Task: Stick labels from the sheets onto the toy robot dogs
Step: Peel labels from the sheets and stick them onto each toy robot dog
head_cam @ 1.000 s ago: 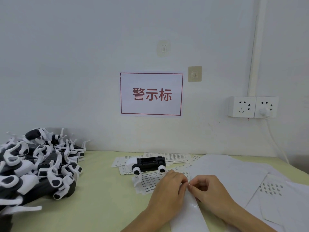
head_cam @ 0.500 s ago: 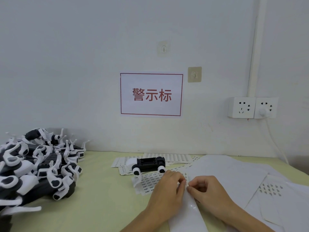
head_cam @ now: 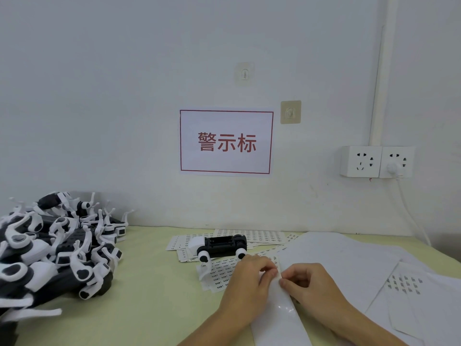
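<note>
Both hands pinch a shiny white strip (head_cam: 279, 318): left hand (head_cam: 249, 283), right hand (head_cam: 309, 283). A black-and-white toy dog (head_cam: 220, 245) lies on label sheets (head_cam: 252, 236).

Your glossy backing strip (head_cam: 279, 318) reflects light; label sheets (head_cam: 249, 236) matt paper; toy robot dog (head_cam: 220, 245) smooth black-white plastic; tabletop (head_cam: 149, 283) matt, pale green.
</note>
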`<control>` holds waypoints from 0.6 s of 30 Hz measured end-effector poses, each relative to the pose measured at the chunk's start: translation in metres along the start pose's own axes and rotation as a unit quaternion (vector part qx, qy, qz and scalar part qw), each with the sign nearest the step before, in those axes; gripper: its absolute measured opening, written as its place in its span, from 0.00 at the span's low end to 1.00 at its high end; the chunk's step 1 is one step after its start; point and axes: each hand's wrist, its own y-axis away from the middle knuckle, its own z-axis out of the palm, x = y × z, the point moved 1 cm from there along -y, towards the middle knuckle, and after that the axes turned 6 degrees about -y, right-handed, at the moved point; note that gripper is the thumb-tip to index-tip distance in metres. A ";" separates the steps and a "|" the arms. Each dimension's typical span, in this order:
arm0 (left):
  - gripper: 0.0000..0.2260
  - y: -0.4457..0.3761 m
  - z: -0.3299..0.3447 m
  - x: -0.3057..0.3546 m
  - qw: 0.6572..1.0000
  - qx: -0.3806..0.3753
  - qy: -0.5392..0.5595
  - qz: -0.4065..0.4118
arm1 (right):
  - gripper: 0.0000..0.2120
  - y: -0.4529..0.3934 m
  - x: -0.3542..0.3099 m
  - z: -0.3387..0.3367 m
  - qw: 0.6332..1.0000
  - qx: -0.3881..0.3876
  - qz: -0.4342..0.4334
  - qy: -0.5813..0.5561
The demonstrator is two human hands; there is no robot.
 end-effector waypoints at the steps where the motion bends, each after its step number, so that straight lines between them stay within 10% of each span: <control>1: 0.05 0.000 0.000 0.000 1.000 0.002 0.004 -0.003 | 0.06 0.000 0.000 0.000 1.000 0.001 0.002 0.003; 18: 0.08 0.010 -0.001 0.013 0.984 0.031 -0.131 0.116 | 0.11 0.001 -0.003 -0.001 1.000 0.010 -0.004 -0.009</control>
